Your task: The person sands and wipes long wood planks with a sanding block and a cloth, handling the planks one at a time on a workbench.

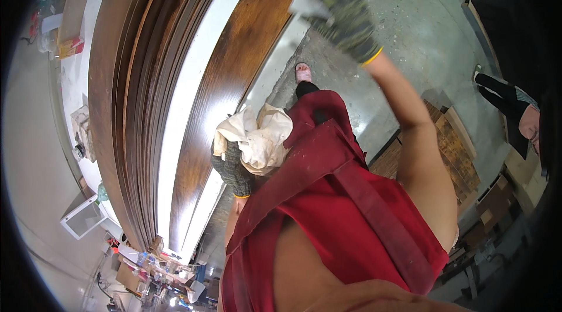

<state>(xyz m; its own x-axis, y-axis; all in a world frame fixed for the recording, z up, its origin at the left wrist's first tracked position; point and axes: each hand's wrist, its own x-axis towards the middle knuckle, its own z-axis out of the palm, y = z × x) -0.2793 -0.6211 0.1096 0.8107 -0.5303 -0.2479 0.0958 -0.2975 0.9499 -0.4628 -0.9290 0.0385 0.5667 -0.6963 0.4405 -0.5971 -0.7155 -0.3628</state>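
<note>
A dark camouflage-patterned glove with a yellow cuff covers each hand. My right hand (345, 25) is stretched far out to the upper right, closed round a small pale grey flat block (310, 4) beside the far part of a glossy brown wooden board (234, 42). Whether the block touches the board I cannot tell; the hand is slightly blurred. Close to my body, my left hand (232, 170) is closed on a crumpled off-white cloth (263, 136) at the board's near right side. The cloth hides part of its fingers. The board lies lengthwise on a white tabletop (175, 177).
Several dark brown boards (137, 77) stand stacked left of the single one. A cluttered bench (164, 277) is at the lower left. Wooden panels (453, 154) are on the concrete floor (404, 13) to the right, where another person (509, 95) is partly visible.
</note>
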